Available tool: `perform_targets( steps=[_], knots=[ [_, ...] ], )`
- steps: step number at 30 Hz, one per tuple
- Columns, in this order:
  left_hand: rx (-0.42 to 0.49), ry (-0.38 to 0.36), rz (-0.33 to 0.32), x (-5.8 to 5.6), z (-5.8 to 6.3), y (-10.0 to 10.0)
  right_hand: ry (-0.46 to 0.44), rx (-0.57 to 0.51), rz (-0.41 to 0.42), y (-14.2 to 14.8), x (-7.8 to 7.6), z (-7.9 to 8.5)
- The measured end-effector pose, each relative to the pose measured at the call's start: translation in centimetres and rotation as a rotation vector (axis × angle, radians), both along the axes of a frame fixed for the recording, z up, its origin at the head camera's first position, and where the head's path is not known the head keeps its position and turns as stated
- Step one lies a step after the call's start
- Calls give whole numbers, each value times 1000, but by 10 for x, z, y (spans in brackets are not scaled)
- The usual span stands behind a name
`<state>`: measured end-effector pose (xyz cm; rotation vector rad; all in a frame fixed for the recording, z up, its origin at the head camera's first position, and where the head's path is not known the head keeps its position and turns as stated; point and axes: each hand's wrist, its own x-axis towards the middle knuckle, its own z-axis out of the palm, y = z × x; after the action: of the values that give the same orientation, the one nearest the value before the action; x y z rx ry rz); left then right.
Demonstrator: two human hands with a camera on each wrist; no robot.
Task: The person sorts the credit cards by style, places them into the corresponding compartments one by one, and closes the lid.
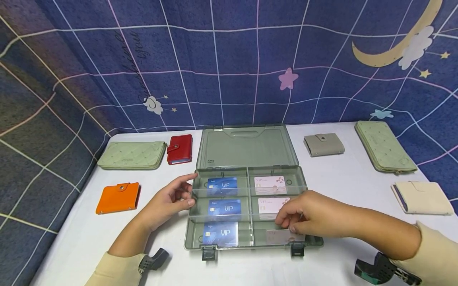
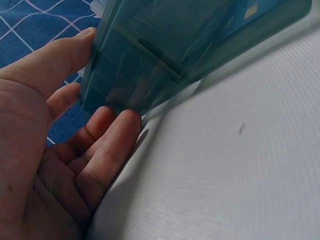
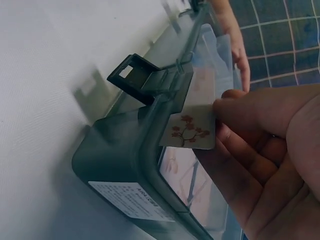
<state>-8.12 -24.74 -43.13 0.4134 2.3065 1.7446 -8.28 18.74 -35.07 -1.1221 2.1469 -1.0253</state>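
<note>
While your left hand (image 1: 168,202) rested at the left side of the translucent grey-green plastic box (image 1: 245,234), its thumb and forefinger were spread apart, the fingers loosely curved and pinching nothing; that light contact probably served to steady the box. Your right hand (image 1: 318,214) pinched a thin pink card with a blossom print (image 3: 195,115) between thumb and fingers near one edge, likely because this left most of its face clear. That card was tilted at the front right compartment, close to the front wall; you could not tell whether its lower edge touched the floor. The hinged grey-green lid (image 1: 247,149) was folded back, so every compartment could be reached from above, and two dark latches (image 1: 208,254) (image 1: 297,250) stuck out unfastened in front. Three blue VIP cards (image 1: 222,186) (image 1: 224,209) (image 1: 220,234) lay down the left column and two pink VIP cards (image 1: 270,185) (image 1: 272,204) in the rear and middle right compartments, one apiece, which suggested sorting by colour. Around them on the white-covered table (image 1: 257,270), an orange snap wallet (image 1: 116,198), a red snap wallet (image 1: 180,149) and others sat apart from the box, seemingly to leave your forearms room.
</note>
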Motion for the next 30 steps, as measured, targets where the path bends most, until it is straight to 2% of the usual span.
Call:
perform_targets(
  steps=[12,18,22,26,30],
  knots=[
    [9,4,-4,0,1,1,-112,0,-22,12,0,3],
    [-2,2,1,0,0,0,-123,8,49,24,0,7],
    [-3,0,1,0,1,0,-165,-48,82,32,-3,11],
    [-2,0,1,0,2,1,-252,-113,58,37,-7,15],
    [0,-3,3,0,1,0,-268,-172,37,43,-13,16]
  ],
)
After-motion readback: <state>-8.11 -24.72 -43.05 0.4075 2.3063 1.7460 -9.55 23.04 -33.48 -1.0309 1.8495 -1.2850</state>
